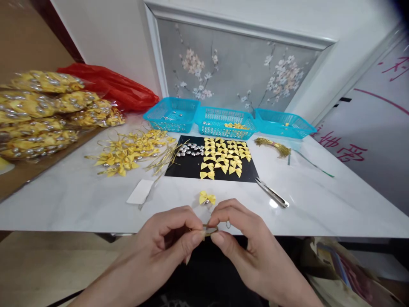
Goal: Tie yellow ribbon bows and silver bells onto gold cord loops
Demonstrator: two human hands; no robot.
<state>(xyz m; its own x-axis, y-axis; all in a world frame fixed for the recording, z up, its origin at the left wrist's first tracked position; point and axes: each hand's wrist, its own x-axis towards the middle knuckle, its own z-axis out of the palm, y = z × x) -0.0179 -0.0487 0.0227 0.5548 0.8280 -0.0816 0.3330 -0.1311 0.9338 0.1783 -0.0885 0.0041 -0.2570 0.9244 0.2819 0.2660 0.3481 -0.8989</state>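
Gripped a gold cord (pixel 212 233) with left hand (pixel 171 241) and right hand (pixel 243 241) alike. Risked dropping it through too light a pinch.

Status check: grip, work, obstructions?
Left grip and right grip pinching gold cord. Yellow bow just beyond. Silver tool off right, not in the way.

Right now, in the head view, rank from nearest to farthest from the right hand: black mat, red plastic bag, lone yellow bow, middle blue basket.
1. Lone yellow bow, ahead, slightly left.
2. Black mat, behind the bow.
3. Middle blue basket, behind the mat.
4. Red plastic bag, far back left.
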